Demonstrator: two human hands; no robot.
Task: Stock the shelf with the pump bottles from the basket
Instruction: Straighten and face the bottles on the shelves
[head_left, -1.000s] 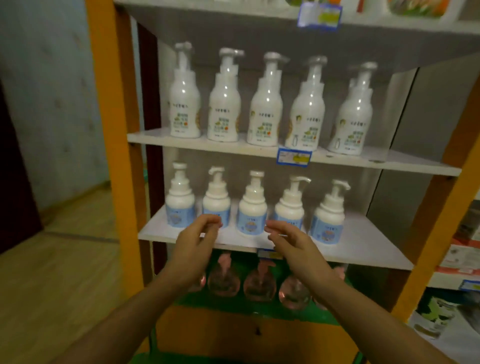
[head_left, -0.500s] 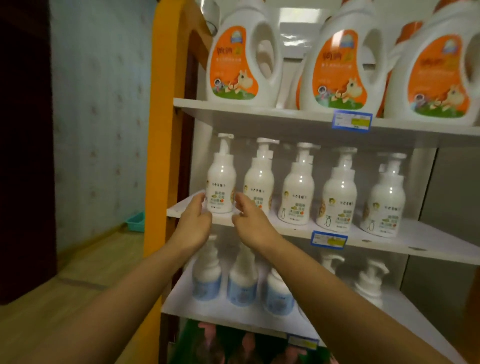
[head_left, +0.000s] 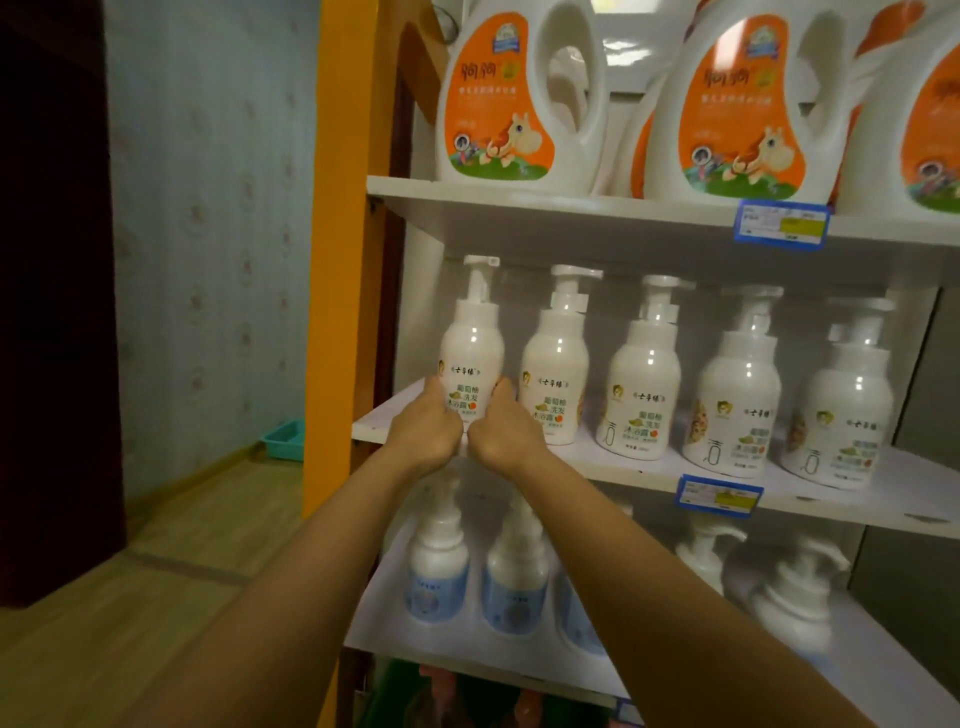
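A row of several white pump bottles stands on the middle shelf. The leftmost white pump bottle has a green and orange label. My left hand wraps its lower left side and my right hand wraps its lower right side, both touching its base. The neighbouring pump bottle stands just right of my right hand. The basket is not in view.
Large white jugs with orange labels fill the shelf above. Blue-labelled pump bottles stand on the shelf below, partly behind my arms. An orange upright borders the shelves on the left. A teal tray lies on the wooden floor.
Both hands rose from the lower shelf's edge to the middle shelf and closed around the leftmost bottle. My view tilted up and moved closer.
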